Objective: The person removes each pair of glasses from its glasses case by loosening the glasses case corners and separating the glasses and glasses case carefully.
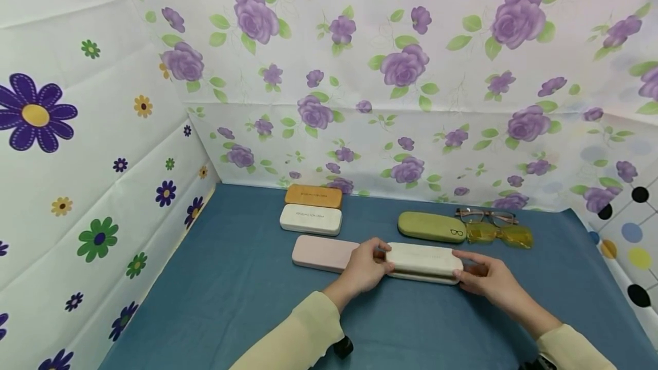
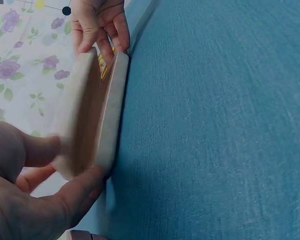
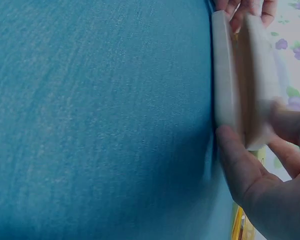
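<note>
Both hands hold a white glasses case (image 1: 424, 258) on the blue cloth, one at each end. Its lid is slightly raised, and a brown inside (image 2: 90, 117) shows through the gap in the left wrist view. My left hand (image 1: 366, 266) grips the left end, thumb and fingers on lid and base. At the other end, the right hand (image 1: 483, 276) pinches the case with thumb and fingers. Something thin and yellow shows at the gap's far end in the left wrist view; whether it lies inside, I cannot tell. A pink case (image 1: 321, 253) lies partly behind the left hand.
Behind to the left lie an orange case (image 1: 313, 196) and another white case (image 1: 311, 220). A green case (image 1: 430, 227) lies behind the held one, beside yellow-lensed glasses (image 1: 498, 234) and clear glasses (image 1: 485, 216). Flowered sheets (image 1: 360, 90) wall the blue cloth (image 1: 221, 278).
</note>
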`<state>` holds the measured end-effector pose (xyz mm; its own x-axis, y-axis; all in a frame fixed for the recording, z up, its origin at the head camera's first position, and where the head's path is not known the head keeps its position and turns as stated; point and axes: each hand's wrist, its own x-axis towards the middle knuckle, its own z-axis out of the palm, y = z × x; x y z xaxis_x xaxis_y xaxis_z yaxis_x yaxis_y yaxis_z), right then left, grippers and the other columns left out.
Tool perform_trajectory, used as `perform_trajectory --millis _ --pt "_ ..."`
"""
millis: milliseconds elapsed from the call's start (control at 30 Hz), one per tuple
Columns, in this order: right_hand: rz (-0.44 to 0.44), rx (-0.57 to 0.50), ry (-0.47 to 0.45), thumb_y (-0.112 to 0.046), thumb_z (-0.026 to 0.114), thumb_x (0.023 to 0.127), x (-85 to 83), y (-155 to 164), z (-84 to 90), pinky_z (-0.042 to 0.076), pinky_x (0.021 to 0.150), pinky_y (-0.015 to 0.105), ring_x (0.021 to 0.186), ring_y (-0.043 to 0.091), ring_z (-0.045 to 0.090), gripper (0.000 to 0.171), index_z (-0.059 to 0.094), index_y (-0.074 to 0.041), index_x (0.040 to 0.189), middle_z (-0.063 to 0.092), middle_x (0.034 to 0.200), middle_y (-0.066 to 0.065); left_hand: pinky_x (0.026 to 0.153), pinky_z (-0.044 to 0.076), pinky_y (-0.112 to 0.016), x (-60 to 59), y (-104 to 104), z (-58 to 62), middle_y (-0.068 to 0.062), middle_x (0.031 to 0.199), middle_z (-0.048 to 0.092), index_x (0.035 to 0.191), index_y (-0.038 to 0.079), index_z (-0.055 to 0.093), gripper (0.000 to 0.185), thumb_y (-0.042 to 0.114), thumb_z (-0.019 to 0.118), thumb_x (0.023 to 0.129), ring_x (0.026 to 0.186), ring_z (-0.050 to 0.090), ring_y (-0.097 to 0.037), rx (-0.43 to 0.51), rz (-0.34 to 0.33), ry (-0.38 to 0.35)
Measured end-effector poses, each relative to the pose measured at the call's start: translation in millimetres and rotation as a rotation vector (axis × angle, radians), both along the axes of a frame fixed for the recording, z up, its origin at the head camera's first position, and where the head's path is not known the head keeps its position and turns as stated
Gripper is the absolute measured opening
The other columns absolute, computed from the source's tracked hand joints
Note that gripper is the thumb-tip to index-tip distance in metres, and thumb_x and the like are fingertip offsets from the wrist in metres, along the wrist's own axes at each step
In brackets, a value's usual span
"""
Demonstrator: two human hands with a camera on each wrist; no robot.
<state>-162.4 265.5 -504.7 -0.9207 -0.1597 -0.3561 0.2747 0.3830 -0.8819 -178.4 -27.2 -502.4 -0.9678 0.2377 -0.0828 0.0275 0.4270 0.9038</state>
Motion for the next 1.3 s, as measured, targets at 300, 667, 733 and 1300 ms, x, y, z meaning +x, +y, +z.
perform_trajectory --millis 300,667,733,1300 --pt "0.000 0.073 0.047 -0.035 0.072 0.081 2.2 -0.8 -3.1 0.056 0.079 0.035 0.111 0.024 0.060 0.063 0.049 -0.015 0.137 0.052 0.133 0.021 0.065 0.047 -0.022 -0.7 2.2 -7.4 0.000 0.084 0.063 0.094 0.011 0.068 0.013 0.010 0.071 0.082 0.075 0.056 -0.011 -0.001 0.031 0.001" --pt "-0.001 0.101 0.097 -0.035 0.077 0.076 1.9 -0.8 -6.4 0.056 0.075 0.033 0.106 0.023 0.062 0.066 0.052 -0.015 0.134 0.057 0.126 0.018 0.069 0.051 -0.023 -2.1 3.3 -7.8 -0.007 0.098 0.065 0.114 0.009 0.062 0.040 0.009 0.076 0.077 0.085 0.061 -0.012 0.023 0.026 -0.043" --pt "-0.001 0.110 0.109 -0.034 0.077 0.075 1.9 -1.3 -6.8 0.056 0.074 0.033 0.105 0.023 0.062 0.067 0.052 -0.016 0.134 0.058 0.126 0.018 0.069 0.052 -0.024 -2.4 3.8 -7.8 -0.007 0.101 0.065 0.122 0.009 0.058 0.052 0.008 0.078 0.074 0.088 0.062 -0.014 0.038 0.023 -0.053" --pt "0.006 0.189 0.166 -0.029 0.083 0.069 -4.7 -1.9 -12.4 0.055 0.066 0.029 0.094 0.020 0.066 0.087 0.040 -0.013 0.143 0.062 0.119 0.018 0.067 0.051 -0.020 -7.5 7.6 -3.1 -0.005 0.102 0.065 0.131 0.007 0.054 0.073 0.005 0.085 0.065 0.085 0.062 -0.011 -0.095 -0.015 -0.012"
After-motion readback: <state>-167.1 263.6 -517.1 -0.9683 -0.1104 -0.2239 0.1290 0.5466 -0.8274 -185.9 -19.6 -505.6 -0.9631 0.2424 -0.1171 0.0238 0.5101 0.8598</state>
